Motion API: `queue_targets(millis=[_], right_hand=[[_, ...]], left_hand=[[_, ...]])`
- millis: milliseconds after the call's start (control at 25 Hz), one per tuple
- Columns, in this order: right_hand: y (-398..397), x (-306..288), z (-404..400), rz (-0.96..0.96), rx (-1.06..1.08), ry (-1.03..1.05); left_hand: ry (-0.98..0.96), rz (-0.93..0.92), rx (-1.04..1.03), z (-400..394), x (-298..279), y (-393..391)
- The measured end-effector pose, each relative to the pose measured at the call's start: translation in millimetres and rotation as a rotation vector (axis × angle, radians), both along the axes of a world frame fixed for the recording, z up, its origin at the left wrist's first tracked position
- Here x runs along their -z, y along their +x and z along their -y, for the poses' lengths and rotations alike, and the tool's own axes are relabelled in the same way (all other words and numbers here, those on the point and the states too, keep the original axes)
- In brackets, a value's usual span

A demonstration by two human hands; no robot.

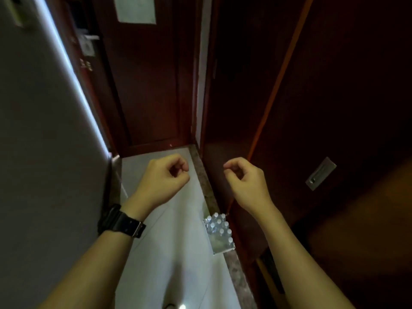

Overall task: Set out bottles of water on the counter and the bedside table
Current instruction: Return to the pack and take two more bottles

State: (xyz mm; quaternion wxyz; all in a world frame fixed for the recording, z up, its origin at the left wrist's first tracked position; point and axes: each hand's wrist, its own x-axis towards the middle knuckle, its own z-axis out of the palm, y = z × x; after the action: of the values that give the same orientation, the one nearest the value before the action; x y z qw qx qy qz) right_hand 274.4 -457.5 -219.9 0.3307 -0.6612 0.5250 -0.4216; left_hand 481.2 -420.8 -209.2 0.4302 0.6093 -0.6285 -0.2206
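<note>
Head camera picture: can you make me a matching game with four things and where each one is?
Things:
1. pack of water bottles
2. black watch
3. metal pull handle
4. white paper

Places:
A. on the left wrist
B. high up on the dark red door
C. on the floor by the wooden wall
D. set into the wooden panel on the right

Pairs: 1-C, 2-A, 3-D, 4-B

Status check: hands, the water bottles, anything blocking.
Left hand and right hand curled, empty. Pack of water bottles on floor by the right-side wall, untouched. Nothing blocking.
</note>
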Motion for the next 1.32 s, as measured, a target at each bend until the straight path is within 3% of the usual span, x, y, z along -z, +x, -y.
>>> queue_targets(millis=[200,360,520,680,800,880,960,1080,1200,1320], right_hand=[[-17,84,75,0.127,0.316,0.137],[-42,214,132,0.137,0.424,0.204],[-68,427,175,0.051,0.492,0.257],[-70,683,203,0.022,0.518,0.400],[-54,836,225,-0.209,0.428,0.509],[-43,903,238,-0.332,0.395,0.486],[-40,954,246,-0.361,0.423,0.469],[-38,999,253,-0.241,0.462,0.465],[-31,1024,257,-0.148,0.456,0.486],[-32,1026,250,-0.104,0.501,0.443]], left_hand=[[0.222,-0.055,0.124,112,66,11],[0.212,-0.094,0.074,185,189,11],[0.202,-0.134,0.031,238,407,-13],[0.328,-0.214,0.035,264,674,-60],[0.547,-0.248,0.172,285,840,-88],[0.588,-0.198,0.294,299,915,-98],[0.509,-0.180,0.330,308,970,-108],[0.427,-0.238,0.185,315,1019,-119],[0.426,-0.164,0.127,316,1034,-125],[0.438,-0.074,0.214,318,1033,-120]])
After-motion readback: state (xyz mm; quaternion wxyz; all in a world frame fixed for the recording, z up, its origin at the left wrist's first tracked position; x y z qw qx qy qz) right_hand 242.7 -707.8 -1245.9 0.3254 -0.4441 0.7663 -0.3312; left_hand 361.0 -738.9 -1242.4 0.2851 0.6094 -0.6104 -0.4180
